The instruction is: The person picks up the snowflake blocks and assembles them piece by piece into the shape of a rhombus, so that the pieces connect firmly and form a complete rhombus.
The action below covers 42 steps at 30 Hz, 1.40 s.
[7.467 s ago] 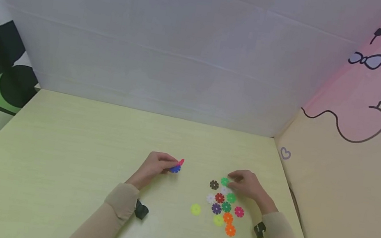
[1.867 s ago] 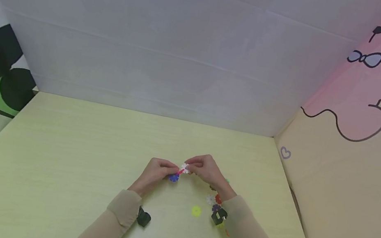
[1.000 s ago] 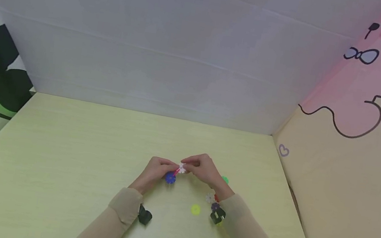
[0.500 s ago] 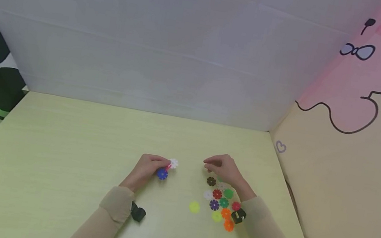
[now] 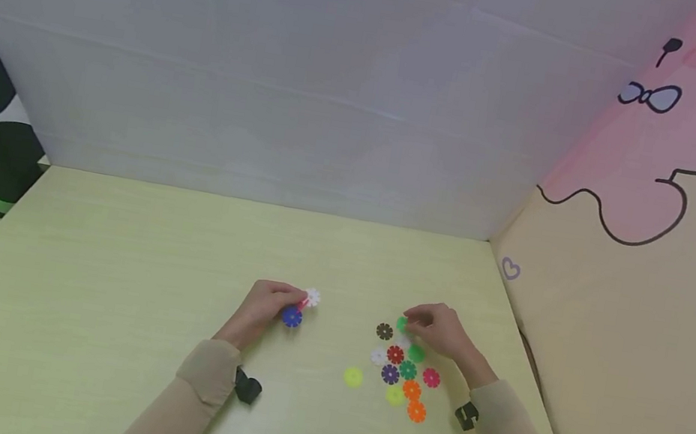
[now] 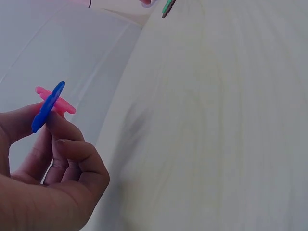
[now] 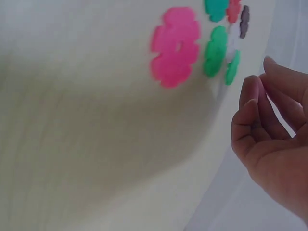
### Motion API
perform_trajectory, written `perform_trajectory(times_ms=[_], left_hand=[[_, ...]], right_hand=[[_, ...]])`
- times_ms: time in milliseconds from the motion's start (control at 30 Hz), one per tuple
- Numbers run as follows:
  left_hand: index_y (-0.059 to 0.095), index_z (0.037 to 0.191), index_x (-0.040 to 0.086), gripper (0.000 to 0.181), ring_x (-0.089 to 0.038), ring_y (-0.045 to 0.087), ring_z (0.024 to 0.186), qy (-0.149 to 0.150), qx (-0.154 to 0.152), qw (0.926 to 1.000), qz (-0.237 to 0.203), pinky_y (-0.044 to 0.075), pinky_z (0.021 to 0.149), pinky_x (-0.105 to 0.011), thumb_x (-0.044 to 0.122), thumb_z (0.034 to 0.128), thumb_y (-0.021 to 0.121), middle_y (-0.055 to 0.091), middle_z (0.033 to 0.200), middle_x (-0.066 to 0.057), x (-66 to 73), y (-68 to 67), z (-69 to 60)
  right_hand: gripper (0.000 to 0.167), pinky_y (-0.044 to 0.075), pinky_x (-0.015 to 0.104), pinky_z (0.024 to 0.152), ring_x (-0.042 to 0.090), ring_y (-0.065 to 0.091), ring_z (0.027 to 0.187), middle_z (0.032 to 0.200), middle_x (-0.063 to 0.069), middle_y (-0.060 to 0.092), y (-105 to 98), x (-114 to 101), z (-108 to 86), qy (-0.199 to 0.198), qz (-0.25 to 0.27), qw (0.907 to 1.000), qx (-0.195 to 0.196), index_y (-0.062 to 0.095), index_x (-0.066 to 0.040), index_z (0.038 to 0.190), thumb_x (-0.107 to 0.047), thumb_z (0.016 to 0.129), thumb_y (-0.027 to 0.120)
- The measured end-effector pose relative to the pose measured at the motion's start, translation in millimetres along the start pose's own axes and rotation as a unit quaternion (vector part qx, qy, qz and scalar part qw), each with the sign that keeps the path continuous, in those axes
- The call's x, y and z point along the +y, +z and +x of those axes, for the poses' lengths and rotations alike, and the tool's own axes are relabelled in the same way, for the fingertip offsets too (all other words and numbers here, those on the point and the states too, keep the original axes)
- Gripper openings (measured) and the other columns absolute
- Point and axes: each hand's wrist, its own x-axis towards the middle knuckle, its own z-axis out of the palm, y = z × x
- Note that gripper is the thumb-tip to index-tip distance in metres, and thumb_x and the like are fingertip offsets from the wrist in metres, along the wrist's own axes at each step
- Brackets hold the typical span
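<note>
Apparently selecting, the right hand (image 5: 444, 332), loosely bent and empty, hovers right of the brown disc (image 5: 384, 331); an edge pinch seems needed next. Left of it, the left hand (image 5: 260, 309) pinches joined snowflake discs (image 5: 293, 317).

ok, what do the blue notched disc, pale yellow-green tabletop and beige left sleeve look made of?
Blue notched disc: likely plastic, smooth; solid colour, thin, stiff-looking edge.
Pale yellow-green tabletop: probably wood or wood-look laminate, smooth; faint grain-like streaks.
Beige left sleeve: fabric, matte; creases near the cuff, fibre unclear.
</note>
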Motion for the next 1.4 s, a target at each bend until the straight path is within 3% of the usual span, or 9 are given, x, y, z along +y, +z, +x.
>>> perform_trajectory(times_ms=[233,467,767,833,900,1133,1400], left_hand=[[0.073,0.094,-0.003,0.023,-0.017,0.058,0.084,0.001,0.005,0.9999,0.011,0.047,0.072,-0.027,0.017,0.0832,0.074,0.067,0.092,-0.009,0.4,-1.5,-1.0],[0.073,0.094,-0.005,0.025,-0.015,0.058,0.082,0.002,0.004,0.9999,0.012,0.046,0.072,-0.026,0.017,0.0825,0.076,0.068,0.089,-0.008,1.6,-2.5,-1.5],[0.068,0.098,-0.013,0.025,-0.015,0.057,0.08,0.006,-0.006,0.9996,0.026,0.046,0.073,-0.028,0.008,0.0869,0.069,0.067,0.09,-0.012,31.9,-0.2,-26.4],[0.067,0.099,-0.014,0.025,-0.015,0.058,0.08,0.005,-0.006,0.9996,0.027,0.046,0.074,-0.029,0.008,0.0872,0.069,0.067,0.09,-0.013,33.0,0.3,-27.3],[0.067,0.098,-0.014,0.025,-0.015,0.058,0.08,0.01,-0.007,0.9995,0.028,0.046,0.073,-0.029,0.008,0.0874,0.068,0.067,0.09,-0.012,31.9,0.0,-26.8],[0.072,0.094,-0.006,0.025,-0.014,0.057,0.081,0.001,0.0,0.9998,0.02,0.045,0.072,-0.027,0.017,0.0836,0.075,0.067,0.088,-0.007,1.9,-5.3,-2.6],[0.073,0.091,-0.002,0.024,-0.016,0.057,0.083,0.008,0.009,0.9997,0.023,0.046,0.072,-0.026,0.02,0.0832,0.075,0.067,0.09,-0.007,-3.5,-6.2,-1.3]], right_hand=[[0.027,0.051,0.035,0.073,0.021,0.06,0.088,0.105,0.005,0.067,4,7,0.2,0.026,0.01,0.9996,0.008,0.07,-0.008,0.112,-0.006,0.085,0.071],[0.032,0.05,0.036,0.072,0.02,0.057,0.088,0.108,0.005,0.062,6,14,3.6,-0.001,0.007,0.9998,-0.021,0.07,-0.01,0.113,0.0,0.083,0.07],[0.031,0.048,0.036,0.072,0.02,0.055,0.087,0.106,0.006,0.059,6,18,4.8,-0.024,-0.012,0.9992,-0.029,0.07,-0.011,0.111,0.0,0.081,0.071],[0.03,0.048,0.036,0.072,0.02,0.056,0.087,0.105,0.005,0.059,5,20,6.2,-0.023,-0.013,0.9992,-0.03,0.07,-0.011,0.109,-0.001,0.081,0.072],[0.029,0.048,0.036,0.073,0.019,0.056,0.086,0.103,0.004,0.059,5,22,7.8,-0.019,-0.013,0.9993,-0.031,0.068,-0.011,0.108,-0.002,0.081,0.073],[0.026,0.046,0.036,0.07,0.019,0.053,0.079,0.087,0.002,0.057,4,25,12.4,0.016,0.005,0.9995,-0.026,0.063,-0.009,0.103,-0.006,0.08,0.076],[0.02,0.047,0.039,0.078,0.021,0.054,0.086,0.092,0.002,0.059,5,22,13.3,0.029,-0.004,0.9996,0.003,0.062,-0.009,0.1,-0.006,0.083,0.072]])
